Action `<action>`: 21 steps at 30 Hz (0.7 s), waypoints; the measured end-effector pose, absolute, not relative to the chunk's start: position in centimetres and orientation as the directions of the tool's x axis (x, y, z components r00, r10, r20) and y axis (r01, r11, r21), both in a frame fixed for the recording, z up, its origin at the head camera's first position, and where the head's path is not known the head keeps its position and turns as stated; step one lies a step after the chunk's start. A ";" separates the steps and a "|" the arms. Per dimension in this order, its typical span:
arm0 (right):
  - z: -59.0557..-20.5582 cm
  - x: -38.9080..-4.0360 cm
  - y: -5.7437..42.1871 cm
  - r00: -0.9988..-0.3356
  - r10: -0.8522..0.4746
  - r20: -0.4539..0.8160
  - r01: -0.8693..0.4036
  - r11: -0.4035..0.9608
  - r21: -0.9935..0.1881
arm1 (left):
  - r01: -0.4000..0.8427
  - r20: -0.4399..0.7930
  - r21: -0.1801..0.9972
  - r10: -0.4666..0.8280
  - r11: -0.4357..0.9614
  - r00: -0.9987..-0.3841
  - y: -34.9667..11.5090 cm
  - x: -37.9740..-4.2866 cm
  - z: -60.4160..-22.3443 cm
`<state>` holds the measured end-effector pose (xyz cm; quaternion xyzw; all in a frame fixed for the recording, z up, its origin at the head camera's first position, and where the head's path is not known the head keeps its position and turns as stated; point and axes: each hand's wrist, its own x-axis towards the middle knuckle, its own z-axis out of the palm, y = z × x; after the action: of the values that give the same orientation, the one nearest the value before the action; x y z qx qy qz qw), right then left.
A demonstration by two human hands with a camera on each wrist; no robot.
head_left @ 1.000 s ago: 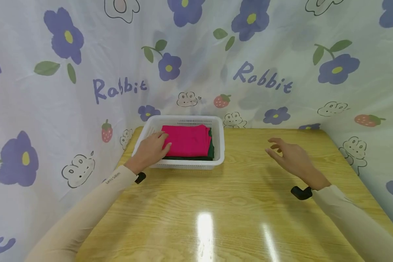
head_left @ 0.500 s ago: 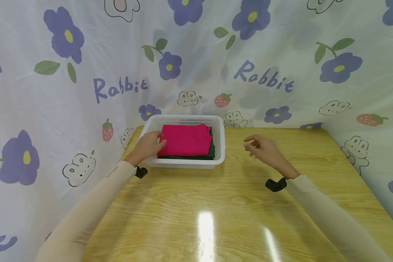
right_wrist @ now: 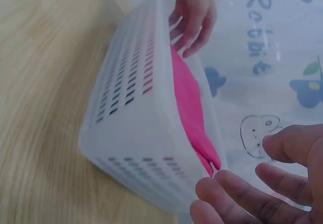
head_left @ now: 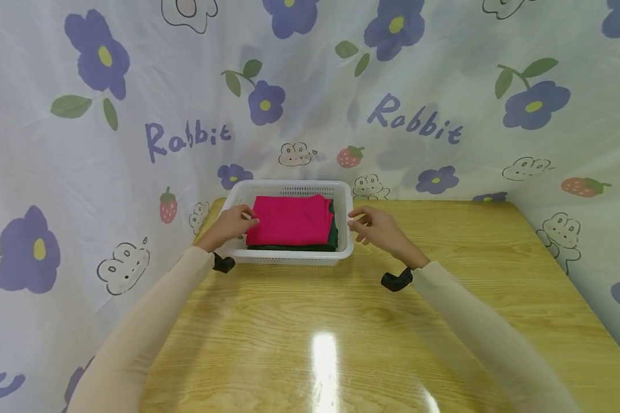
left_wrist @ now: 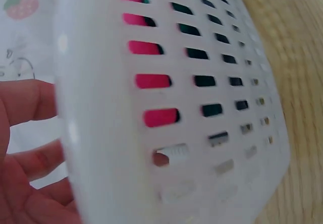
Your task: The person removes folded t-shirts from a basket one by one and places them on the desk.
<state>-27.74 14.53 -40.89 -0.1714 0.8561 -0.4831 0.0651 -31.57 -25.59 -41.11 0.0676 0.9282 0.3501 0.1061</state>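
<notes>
A white plastic basket (head_left: 345, 252) with slotted walls stands at the back left of the table. Inside it lies a folded bright pink cloth (head_left: 289, 221) on top of folded dark green cloth (head_left: 333, 235). My left hand (head_left: 231, 223) is over the basket's left end, its loosely bent fingertips close to the pink cloth's left edge; whether they touch it is unclear. At the right rim, my right hand (head_left: 379, 228) has its fingers relaxed and spread, with nothing in them. The right wrist view puts these fingers (right_wrist: 242, 193) beside the basket's near corner.
The wooden table (head_left: 289, 310) extends in front of the basket and to its right. A white curtain (head_left: 310, 92) printed with flowers and rabbits hangs behind and along the sides. Each wrist wears a black camera mount (head_left: 396, 280).
My right hand has come left across the table to the basket's right rim. The left hand has drawn slightly left, off the pink cloth's top. The basket stays in place.
</notes>
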 end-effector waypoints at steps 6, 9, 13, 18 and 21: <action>-40.9 -28.5 12.1 -0.929 -0.370 0.012 -0.185 0.438 -0.880 | -0.043 -0.242 0.739 0.206 0.672 -0.948 -25.6 -31.7 -40.8; -40.7 -28.7 10.7 -0.927 -0.375 -0.021 -0.157 0.437 -0.886 | -0.069 -0.275 0.754 0.219 0.653 -0.936 -25.5 -31.7 -40.6; -40.4 -28.9 9.0 -0.923 -0.379 -0.071 -0.109 0.434 -0.894 | -0.089 -0.303 0.765 0.235 0.637 -0.924 -25.3 -32.0 -40.4; -40.8 -29.6 7.5 -0.916 -0.385 -0.117 -0.083 0.465 -0.882 | -0.114 -0.319 0.779 0.233 0.616 -0.919 -25.1 -32.5 -40.4; -41.1 -29.8 6.8 -0.916 -0.379 -0.129 -0.091 0.512 -0.854 | -0.136 -0.328 0.792 0.228 0.595 -0.917 -25.1 -32.8 -40.6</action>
<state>-29.81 6.78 -41.14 -0.1372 0.8561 -0.4747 0.1515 -32.76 -25.06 -40.61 0.0267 0.8697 0.4494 0.2025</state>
